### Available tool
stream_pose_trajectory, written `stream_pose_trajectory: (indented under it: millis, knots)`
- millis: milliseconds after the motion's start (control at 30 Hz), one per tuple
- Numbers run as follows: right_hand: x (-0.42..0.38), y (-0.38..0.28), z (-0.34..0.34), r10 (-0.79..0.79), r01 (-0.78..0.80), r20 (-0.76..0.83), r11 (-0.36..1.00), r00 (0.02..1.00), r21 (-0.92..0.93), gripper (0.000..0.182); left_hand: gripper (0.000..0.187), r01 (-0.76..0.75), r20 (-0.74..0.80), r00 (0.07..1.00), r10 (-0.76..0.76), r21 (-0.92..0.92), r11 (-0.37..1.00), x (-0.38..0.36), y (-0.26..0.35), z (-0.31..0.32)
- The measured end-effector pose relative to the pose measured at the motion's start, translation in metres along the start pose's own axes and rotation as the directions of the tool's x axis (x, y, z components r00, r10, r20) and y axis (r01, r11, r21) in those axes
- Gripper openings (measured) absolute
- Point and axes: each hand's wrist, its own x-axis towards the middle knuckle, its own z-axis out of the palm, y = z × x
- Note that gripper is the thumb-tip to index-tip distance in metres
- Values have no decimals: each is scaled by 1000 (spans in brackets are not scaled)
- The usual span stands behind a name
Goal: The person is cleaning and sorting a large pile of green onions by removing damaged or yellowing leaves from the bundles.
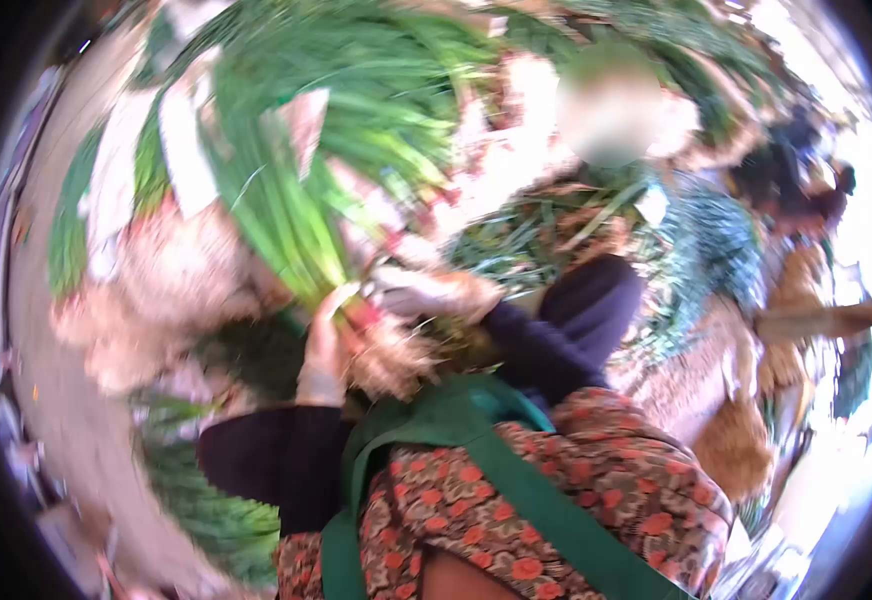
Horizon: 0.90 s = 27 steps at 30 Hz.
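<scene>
My left hand is wrapped round the lower stalks of a bunch of spring onions. Its long green leaves fan upward and away from me, while pale, hairy roots hang toward my apron. My right hand, in what looks like a whitish glove, is beside the bunch just above the roots. Motion blur smears its fingers, so their grip cannot be made out. Dark sleeves cover both my forearms.
More spring onions are heaped beyond my hands. Bundles with white wrapping and bushy roots stand at left. Loose green leaves cover the ground at right, near a blue-green pile. Another person is at far right.
</scene>
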Motion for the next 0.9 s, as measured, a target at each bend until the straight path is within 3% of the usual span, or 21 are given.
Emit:
stream_pose_trajectory:
  millis: [33, 67, 133, 167, 200, 300, 367, 467, 500, 567, 633, 700, 767, 800, 867, 900]
  knots:
    - [13, -3, 13, -59, 47, 39, 967, 997, 249, 30, 32, 5, 20, 1000, -6, 27, 1000, 5, -5, -9]
    - [4, -8, 58, -299, 176, -167, 839, 940, -515, 29, 31, 22, 0, 1000, -22, 1, 1000, 2, -6, -2]
    - [39, 9, 38, -232, 117, -318, 932, 919, -344, 32, 31, -3, -3, 1000, 3, 14, 1000, 1, -6, -9]
    - [45, 11, 34, -173, 105, -352, 973, 920, -205, 22, 31, -45, 17, 999, 44, 50, 998, 4, -8, -18]
    - [51, 16, 31, -225, 177, -333, 970, 916, -169, 23, 31, -31, -32, 999, 29, -72, 997, 4, -10, -18]
    - [52, 25, 31, -329, 311, -350, 944, 877, -106, 30, 33, -6, -23, 1000, 5, -57, 998, 0, -8, -17]
    - [54, 27, 25, -360, 402, -298, 911, 884, 93, 33, 32, -18, -44, 999, 18, 1, 1000, 0, -8, -19]
    - [61, 15, 4, -445, 453, -169, 892, 879, 5, 38, 34, 56, 35, 998, -57, 13, 998, 1, -5, -19]
    - [61, 4, -6, -405, 408, -149, 913, 902, -12, 39, 36, 73, 47, 996, -71, -39, 997, -8, -3, -7]
    - [55, -31, -29, -290, 285, -111, 957, 951, -59, 42, 38, -59, 81, 995, 57, 21, 998, -21, 3, -1]
    - [51, -39, -30, -210, 173, -137, 955, 968, -240, 45, 39, -39, -5, 999, 39, -126, 991, -30, 2, 10]
    - [54, -17, -6, -263, 139, -163, 833, 951, -535, 38, 40, -67, 70, 995, 70, -38, 997, -11, -5, 2]
    - [42, -8, 32, -308, 110, -128, 649, 943, -753, 35, 40, -40, 48, 998, 39, 20, 999, -13, -3, 0]
    - [49, -2, 27, -436, 175, -68, 493, 897, -852, 36, 36, -74, -15, 997, 73, -8, 997, -7, -10, -5]
    - [69, 15, 0, -650, 250, 111, 125, 752, -960, 34, 33, -64, 39, 997, 68, -113, 992, -1, -16, -9]
    - [73, 18, -11, -705, 223, 112, 66, 700, -973, 29, 31, -56, 68, 995, 68, -164, 985, 1, -17, -10]
